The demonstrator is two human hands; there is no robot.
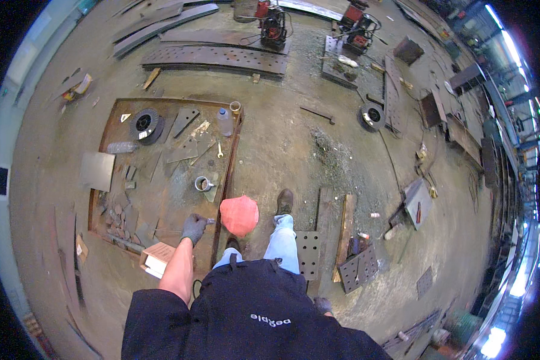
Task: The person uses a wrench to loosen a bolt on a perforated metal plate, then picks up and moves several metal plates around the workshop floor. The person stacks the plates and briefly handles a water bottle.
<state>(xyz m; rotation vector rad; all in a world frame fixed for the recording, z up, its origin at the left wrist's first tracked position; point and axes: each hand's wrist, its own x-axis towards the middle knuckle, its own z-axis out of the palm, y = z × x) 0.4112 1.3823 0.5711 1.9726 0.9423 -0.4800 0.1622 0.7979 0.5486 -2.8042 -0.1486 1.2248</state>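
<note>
My left hand [193,228], in a dark grey glove, is closed over the near right part of a low, rust-edged metal table [220,207]. A small greyish piece [210,221] sticks out past its fingers; its kind is too small to make out. Just right of that hand is a rounded pinkish-red thing [240,216], in front of my legs. A mug [202,183] with dark contents stands beyond the hand. My right hand [322,305], also gloved, shows only in part beside my body, its fingers hidden.
The table carries a wire spool [146,125], a wrench [220,149], a plastic bottle [225,122] and metal scraps. An open cardboard box [158,258] sits at its near edge. Drilled plates [307,255] and a wooden plank [344,237] lie right of my feet. Red machines [274,29] stand far ahead.
</note>
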